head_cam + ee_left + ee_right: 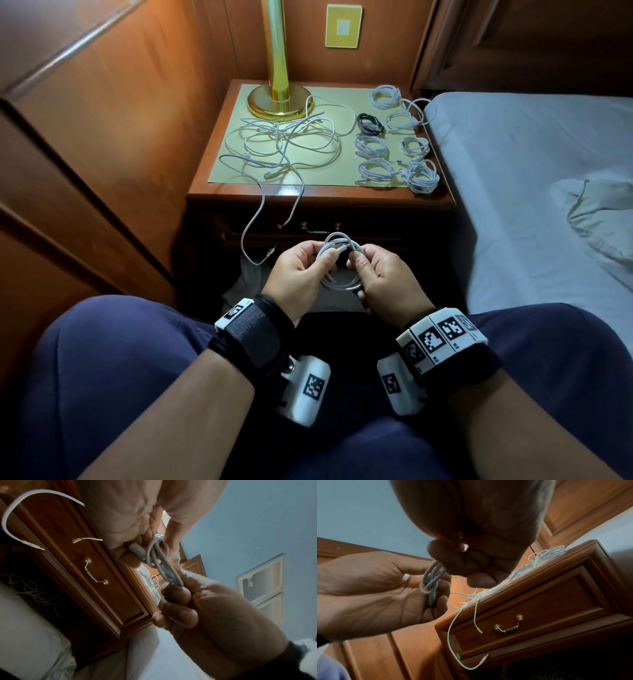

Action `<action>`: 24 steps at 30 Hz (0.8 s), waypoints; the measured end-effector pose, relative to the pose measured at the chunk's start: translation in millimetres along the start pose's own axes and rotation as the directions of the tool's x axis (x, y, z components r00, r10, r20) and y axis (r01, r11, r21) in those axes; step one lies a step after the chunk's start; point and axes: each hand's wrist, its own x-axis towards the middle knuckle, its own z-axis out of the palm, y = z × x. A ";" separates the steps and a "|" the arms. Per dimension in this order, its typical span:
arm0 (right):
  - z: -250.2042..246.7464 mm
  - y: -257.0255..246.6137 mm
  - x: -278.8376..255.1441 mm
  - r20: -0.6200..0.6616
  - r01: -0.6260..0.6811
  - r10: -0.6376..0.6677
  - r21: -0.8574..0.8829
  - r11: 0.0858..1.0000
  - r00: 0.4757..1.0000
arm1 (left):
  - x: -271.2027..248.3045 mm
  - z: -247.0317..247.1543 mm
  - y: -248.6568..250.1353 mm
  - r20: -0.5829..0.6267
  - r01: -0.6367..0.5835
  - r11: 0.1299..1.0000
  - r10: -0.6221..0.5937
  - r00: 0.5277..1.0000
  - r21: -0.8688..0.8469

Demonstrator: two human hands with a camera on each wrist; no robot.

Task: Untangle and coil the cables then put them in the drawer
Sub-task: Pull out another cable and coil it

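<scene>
Both hands are clamped on one small coiled white cable (339, 255), held over the person's lap just in front of the closed drawer (322, 233). The left hand (298, 274) pinches the coil's left side, the right hand (387, 281) its right, fingers curled round the loops. Beyond them, on the nightstand (442, 200), a tangle of loose white cables (284, 144) lies left, two ends hanging over the near edge. To the right sit seven coiled white cables (375, 169) and one black coil (370, 124). A brass lamp base (279, 99) stands at the far side; a bed (534, 178) lies right.
</scene>
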 end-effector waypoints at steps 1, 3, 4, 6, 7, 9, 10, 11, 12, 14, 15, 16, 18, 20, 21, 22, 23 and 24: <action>-0.8 0.9 0.7 0.002 0.020 -0.020 -0.029 0.999 1.000 | 0.2 -1.0 -0.6 -0.004 0.000 1.000 0.000 1.000 -0.009; -3.7 1.2 0.6 -0.012 0.074 -0.077 -0.146 0.987 0.997 | 1.0 -1.2 -1.9 -0.016 -0.002 1.000 0.001 1.000 -0.009; -4.8 1.8 0.1 -0.014 0.101 -0.106 -0.196 0.975 0.994 | 0.8 -0.8 -2.6 -0.027 -0.004 1.000 0.004 1.000 -0.003; -5.3 2.1 -0.7 -0.013 0.152 -0.160 -0.241 0.959 0.987 | 0.3 -0.3 -4.6 -0.057 -0.011 1.000 0.012 0.998 0.008; -4.9 1.9 -1.0 -0.013 0.179 -0.188 -0.245 0.953 0.982 | -0.1 -0.1 -5.0 -0.071 -0.016 1.000 0.016 0.997 0.013; -3.7 0.4 -2.2 -0.011 0.238 -0.247 -0.239 0.941 0.969 | -0.5 -0.4 -4.9 -0.092 -0.025 0.999 0.028 0.995 0.028; -3.2 0.3 -3.0 -0.015 0.256 -0.267 -0.235 0.937 0.964 | -0.5 -0.3 -4.2 -0.098 -0.029 0.999 0.033 0.995 0.037; -2.7 -0.1 -4.0 -0.026 0.260 -0.273 -0.234 0.937 0.962 | 0.0 0.0 -3.3 -0.100 -0.032 0.998 0.037 0.994 0.046; -2.0 -1.5 -5.5 -0.044 0.254 -0.271 -0.233 0.939 0.962 | 0.6 0.8 -2.7 -0.102 -0.035 0.998 0.041 0.994 0.054; 0.2 -1.0 -5.6 -0.087 0.246 -0.269 -0.209 0.946 0.959 | 1.8 2.3 -3.2 -0.111 -0.038 0.997 0.046 0.993 0.072; 1.1 -0.6 -5.3 -0.099 0.249 -0.269 -0.177 0.952 0.958 | 1.7 2.9 -3.5 -0.118 -0.039 0.996 0.048 0.992 0.079; 2.0 -1.1 -5.3 -0.102 0.250 -0.265 -0.138 0.958 0.959 | 1.7 3.2 -3.8 -0.124 -0.041 0.996 0.051 0.991 0.085; 2.7 -2.0 -6.7 -0.094 0.247 -0.253 -0.070 0.966 0.963 | 2.2 2.9 -3.7 -0.132 -0.049 0.994 0.062 0.989 0.099; 3.3 -4.4 -8.7 -0.082 0.257 -0.258 -0.025 0.966 0.963 | 4.0 1.5 -2.9 -0.145 -0.052 0.992 0.068 0.987 0.116; 3.6 -5.9 -9.7 -0.074 0.259 -0.259 -0.008 0.966 0.963 | 5.3 0.3 -3.2 -0.150 -0.049 0.992 0.067 0.986 0.120; 4.2 -6.5 -10.0 -0.069 0.255 -0.254 0.007 0.967 0.965 | 5.8 -0.6 -3.7 -0.151 -0.044 0.993 0.061 0.987 0.113; 4.6 -7.4 -10.1 -0.067 0.251 -0.249 0.024 0.968 0.966 | 5.7 -1.4 -3.8 -0.149 -0.035 0.995 0.049 0.988 0.092; 4.8 -8.2 -9.9 -0.069 0.248 -0.245 0.044 0.968 0.967 | 5.3 -2.3 -3.5 -0.141 -0.020 0.999 0.027 0.990 0.046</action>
